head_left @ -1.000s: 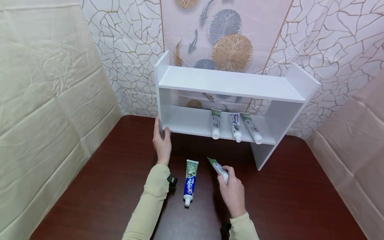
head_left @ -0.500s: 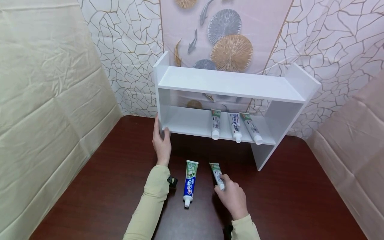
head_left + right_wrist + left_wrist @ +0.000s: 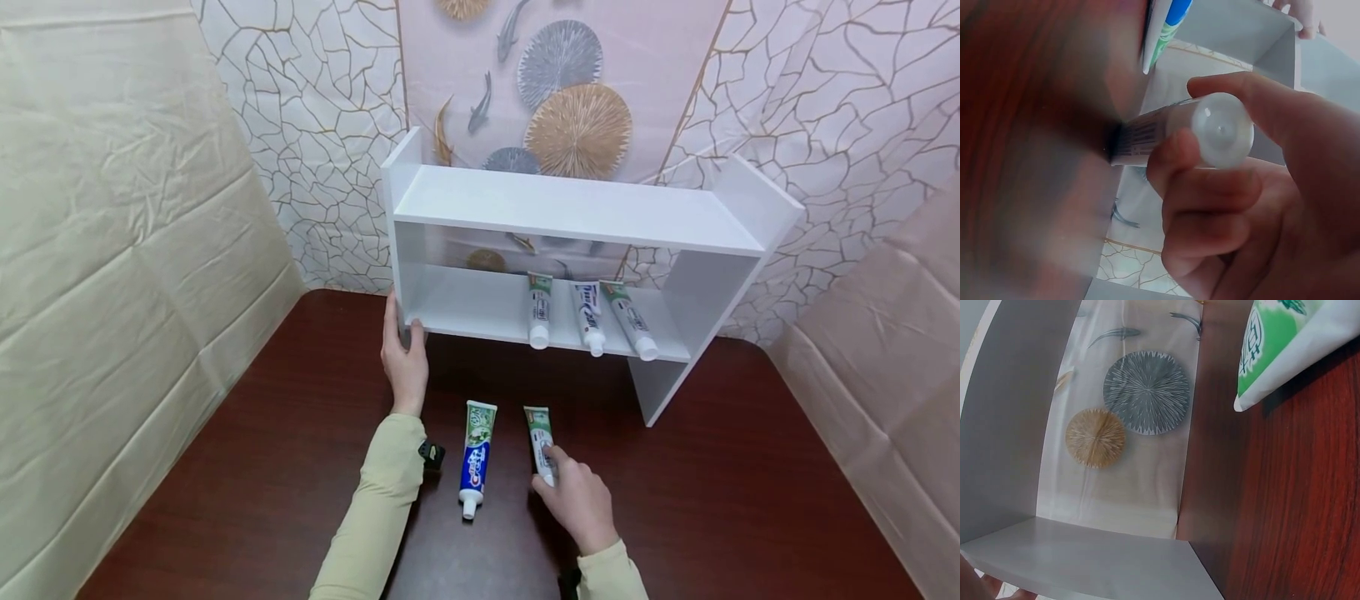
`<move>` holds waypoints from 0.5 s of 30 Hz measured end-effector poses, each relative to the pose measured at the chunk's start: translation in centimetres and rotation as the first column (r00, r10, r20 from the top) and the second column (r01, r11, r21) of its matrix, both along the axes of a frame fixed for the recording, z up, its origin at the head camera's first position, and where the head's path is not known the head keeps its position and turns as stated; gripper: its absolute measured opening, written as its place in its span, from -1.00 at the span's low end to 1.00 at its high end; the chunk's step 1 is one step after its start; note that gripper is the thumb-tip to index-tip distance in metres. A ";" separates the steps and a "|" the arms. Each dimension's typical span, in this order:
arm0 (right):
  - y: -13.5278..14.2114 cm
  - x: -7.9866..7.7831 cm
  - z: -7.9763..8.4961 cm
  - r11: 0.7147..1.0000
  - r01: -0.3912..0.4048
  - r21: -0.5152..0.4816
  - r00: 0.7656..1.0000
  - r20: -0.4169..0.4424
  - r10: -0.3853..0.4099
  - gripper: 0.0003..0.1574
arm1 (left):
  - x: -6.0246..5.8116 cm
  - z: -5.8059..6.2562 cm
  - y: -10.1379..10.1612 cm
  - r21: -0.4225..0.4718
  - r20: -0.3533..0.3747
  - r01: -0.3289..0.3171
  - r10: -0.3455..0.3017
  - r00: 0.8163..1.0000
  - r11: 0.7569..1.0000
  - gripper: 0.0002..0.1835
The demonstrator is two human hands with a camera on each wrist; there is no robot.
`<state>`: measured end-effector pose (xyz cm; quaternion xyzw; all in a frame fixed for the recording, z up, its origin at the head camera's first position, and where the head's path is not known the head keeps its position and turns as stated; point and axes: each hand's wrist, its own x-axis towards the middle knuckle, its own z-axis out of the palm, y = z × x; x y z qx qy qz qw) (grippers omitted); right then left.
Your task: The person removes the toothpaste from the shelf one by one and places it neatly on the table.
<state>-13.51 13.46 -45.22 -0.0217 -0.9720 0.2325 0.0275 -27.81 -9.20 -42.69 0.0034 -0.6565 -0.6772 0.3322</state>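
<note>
My right hand pinches a green-and-white toothpaste tube near its cap, between thumb and fingers. In the right wrist view the round white cap faces the camera, and the tube's far end is low at the table. To the left lies a blue-and-green toothpaste tube, cap toward me. At the left end of the white shelf, my left hand grips the side panel, thumb in front and fingers along the outer side. Only bits of its fingers show in the left wrist view.
On the lower board lie three more tubes: a green-and-white one, a white-and-blue one and a slanted green-and-white one. Their caps reach past the board's front edge. The dark red table extends around, with cloth walls behind and at both sides.
The tube in my right hand has turned from slanted to nearly straight toward the shelf, beside the blue-and-green tube, and come down closer to the table. My left hand stays at the panel.
</note>
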 end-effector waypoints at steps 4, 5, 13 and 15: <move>0.2 0.1 -0.2 1.000 0.006 0.006 0.999 0.032 -0.006 -0.39 | -0.1 0.0 0.0 0.009 0.008 0.019 -0.019 1.000 1.000 -0.40; 0.3 0.1 -0.3 1.000 0.005 0.006 0.999 0.040 -0.005 -0.39 | -0.1 0.1 0.0 0.011 0.008 0.023 -0.023 1.000 1.000 -0.40; 0.4 0.4 -1.0 0.999 -0.030 -0.013 0.998 0.056 0.031 -0.38 | 1.9 2.3 0.3 0.005 0.014 0.024 -0.024 1.000 1.000 -0.40; 0.4 0.5 -1.0 0.999 -0.037 -0.012 0.998 0.051 0.038 -0.38 | 2.3 2.6 0.3 0.005 0.019 0.021 -0.022 1.000 1.000 -0.40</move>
